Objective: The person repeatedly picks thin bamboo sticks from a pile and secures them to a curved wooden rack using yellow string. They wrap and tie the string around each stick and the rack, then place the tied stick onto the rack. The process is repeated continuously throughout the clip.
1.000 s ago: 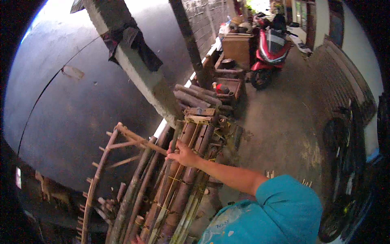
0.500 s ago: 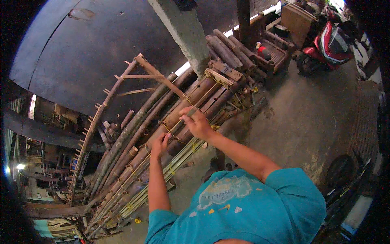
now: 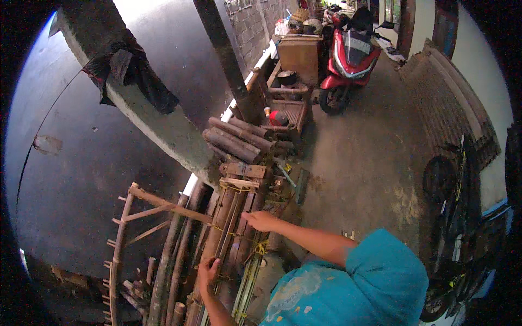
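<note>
My left hand (image 3: 207, 276) is at the lower middle, over long brown bamboo poles (image 3: 218, 231) lying side by side. Its fingers are curled with the thumb raised; whatever they may grip cannot be made out. Farther forward and to the right, my right hand (image 3: 261, 220) is closed above the same poles, its fingertips pointing left. Anything inside it is hidden. Between the hands, thin lengthwise strips run along the poles, with yellow cord (image 3: 261, 248) tied around them. A small wooden block (image 3: 239, 183) lies across the poles' far end.
A pegged wooden frame (image 3: 122, 239) leans at the left, beside a slanting concrete post (image 3: 141, 117) with dark cloth (image 3: 128, 73) on it. Beyond are stacked bamboo lengths (image 3: 239, 138), a bamboo chair (image 3: 288, 108) and a red motorbike (image 3: 353, 57). Corrugated sheeting (image 3: 440, 103) lies at the right.
My view has swung to the right and farther ahead, so the poles sit lower and the motorbike shows more fully. My hands are farther apart than before, the right one farther forward along the poles.
</note>
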Tool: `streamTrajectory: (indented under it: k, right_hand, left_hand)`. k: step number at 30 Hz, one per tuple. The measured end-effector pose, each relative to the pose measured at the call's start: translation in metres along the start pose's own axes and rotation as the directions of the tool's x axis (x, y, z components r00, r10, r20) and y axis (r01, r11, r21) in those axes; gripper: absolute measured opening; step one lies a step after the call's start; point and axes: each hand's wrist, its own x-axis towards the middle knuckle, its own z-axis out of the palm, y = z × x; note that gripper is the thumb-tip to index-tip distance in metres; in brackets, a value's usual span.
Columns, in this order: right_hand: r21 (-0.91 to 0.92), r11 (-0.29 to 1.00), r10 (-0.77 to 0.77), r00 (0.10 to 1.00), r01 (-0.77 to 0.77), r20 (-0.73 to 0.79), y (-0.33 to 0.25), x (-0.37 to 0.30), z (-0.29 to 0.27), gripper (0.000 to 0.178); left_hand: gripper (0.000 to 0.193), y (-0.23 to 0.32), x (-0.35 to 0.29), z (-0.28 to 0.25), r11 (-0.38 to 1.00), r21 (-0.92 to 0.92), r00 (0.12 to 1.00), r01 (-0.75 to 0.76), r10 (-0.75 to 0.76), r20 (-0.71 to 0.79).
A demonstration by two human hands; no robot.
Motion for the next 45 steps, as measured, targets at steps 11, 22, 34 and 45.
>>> streamTrajectory:
  k: [11,22,34,45]
  right_hand:
    - [0.190,0.979,0.031,0.976,-0.073,0.215,0.084,-0.029,0.079,0.044]
    - [0.146,0.982,0.024,0.840,-0.122,0.542,0.061,-0.015,0.061,0.045]
    - [0.679,0.272,0.163,0.728,-0.682,0.666,0.021,-0.023,0.058,0.028]
    - [0.915,0.401,0.069,0.998,-0.038,0.011,-0.083,0.012,0.066,0.023]
  left_hand:
    - [0.023,0.025,0.062,0.047,0.992,-0.037,0.973,-0.119,0.109,-0.201]
    - [0.025,-0.002,0.041,0.030,0.980,-0.199,1.000,0.001,0.002,0.016]
    - [0.020,0.043,0.044,0.048,0.993,0.120,0.991,-0.016,0.031,-0.127]
    - [0.019,0.054,0.066,0.090,0.954,0.244,0.960,0.173,-0.108,-0.258]
